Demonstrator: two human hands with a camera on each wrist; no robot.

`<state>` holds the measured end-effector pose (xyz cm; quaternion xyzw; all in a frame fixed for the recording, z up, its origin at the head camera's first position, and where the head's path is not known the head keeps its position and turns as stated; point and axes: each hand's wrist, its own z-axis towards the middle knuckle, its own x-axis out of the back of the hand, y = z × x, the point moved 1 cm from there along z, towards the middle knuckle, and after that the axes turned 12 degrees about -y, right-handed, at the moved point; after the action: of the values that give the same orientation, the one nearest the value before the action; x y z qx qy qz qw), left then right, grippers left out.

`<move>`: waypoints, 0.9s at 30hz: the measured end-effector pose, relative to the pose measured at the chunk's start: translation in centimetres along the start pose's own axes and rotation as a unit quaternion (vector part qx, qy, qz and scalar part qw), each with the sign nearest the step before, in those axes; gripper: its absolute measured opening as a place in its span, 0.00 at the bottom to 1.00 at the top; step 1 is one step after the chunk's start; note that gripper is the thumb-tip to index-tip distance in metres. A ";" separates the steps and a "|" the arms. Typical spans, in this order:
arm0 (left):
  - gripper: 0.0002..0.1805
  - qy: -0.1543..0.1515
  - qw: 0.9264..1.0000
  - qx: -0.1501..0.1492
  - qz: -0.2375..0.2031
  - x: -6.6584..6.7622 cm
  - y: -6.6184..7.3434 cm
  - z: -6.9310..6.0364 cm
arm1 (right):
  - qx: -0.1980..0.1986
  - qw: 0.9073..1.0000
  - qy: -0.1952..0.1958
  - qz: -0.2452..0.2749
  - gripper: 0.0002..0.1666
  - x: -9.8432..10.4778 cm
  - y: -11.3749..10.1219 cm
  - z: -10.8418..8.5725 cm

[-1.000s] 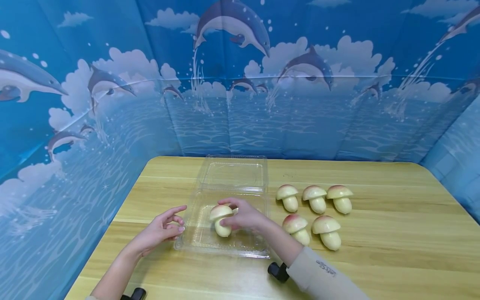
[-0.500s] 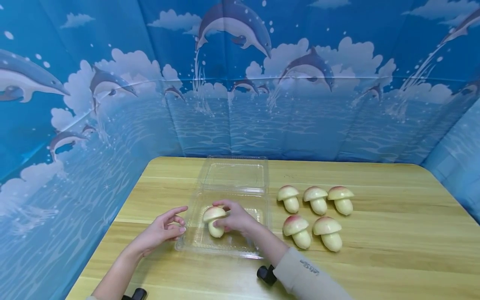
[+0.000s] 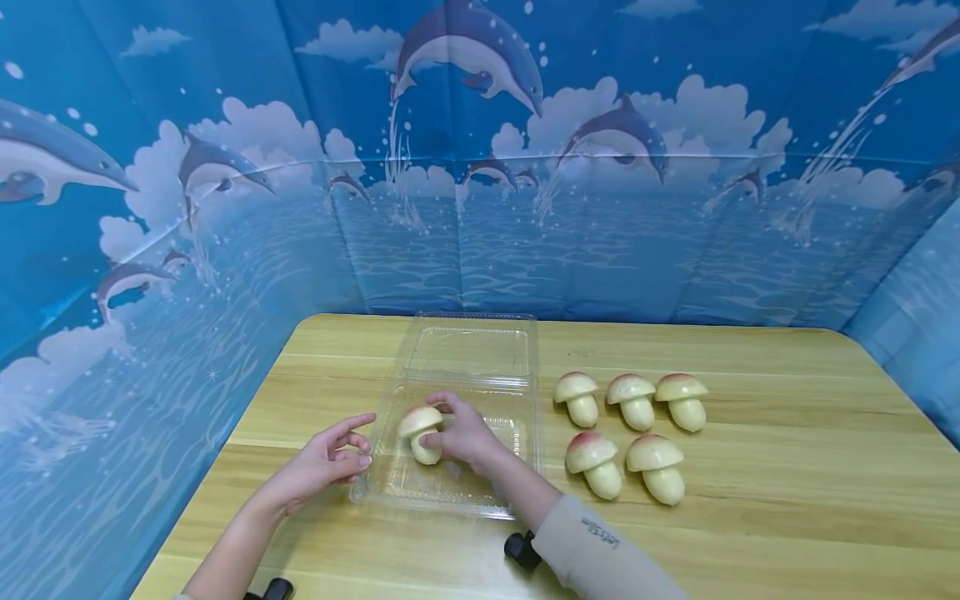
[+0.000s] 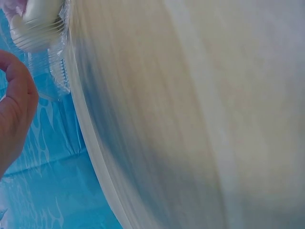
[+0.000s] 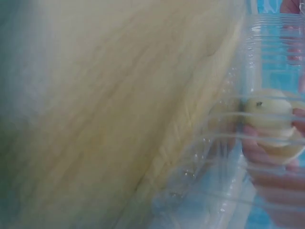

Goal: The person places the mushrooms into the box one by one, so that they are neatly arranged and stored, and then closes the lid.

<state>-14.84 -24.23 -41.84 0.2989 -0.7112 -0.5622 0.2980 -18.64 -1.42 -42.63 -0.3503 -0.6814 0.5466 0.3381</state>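
In the head view my right hand (image 3: pixel 467 435) grips a toy mushroom (image 3: pixel 420 423) with a pale cap and stem, inside the bottom half of a clear plastic clamshell box (image 3: pixel 450 502). Through the box wall, the right wrist view shows the mushroom's stem end (image 5: pixel 269 112) between the fingers. My left hand (image 3: pixel 318 468) is at the box's left edge, holding nothing, its fingers loosely bent; whether it touches the rim I cannot tell. In the left wrist view only part of the left hand (image 4: pixel 16 107) shows.
The box's lid (image 3: pixel 471 346) lies flipped back behind its base. Right of the box, several more mushrooms (image 3: pixel 654 465) lie in two rows on the wooden table (image 3: pixel 787 433). A blue dolphin-print curtain (image 3: pixel 510 242) hangs behind and beside the table.
My right hand has carried the mushroom leftward within the box, toward its left side. The left hand stays nearly still. The other mushrooms and the box have not moved.
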 end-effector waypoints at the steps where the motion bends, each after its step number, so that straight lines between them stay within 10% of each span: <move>1: 0.40 0.000 1.000 0.000 0.000 0.0 0.0 0.0 | 0.004 1.000 0.002 -0.003 0.34 0.0 0.0 0.0; 27: 0.39 0.011 1.000 0.005 -0.001 -0.2 -0.1 0.0 | 0.013 1.000 0.010 -0.018 0.34 0.1 -0.3 0.8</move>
<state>-14.64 -24.08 -41.93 0.3075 -0.7107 -0.5554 0.3032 -19.43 -1.77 -42.48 -0.3388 -0.6767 0.5459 0.3595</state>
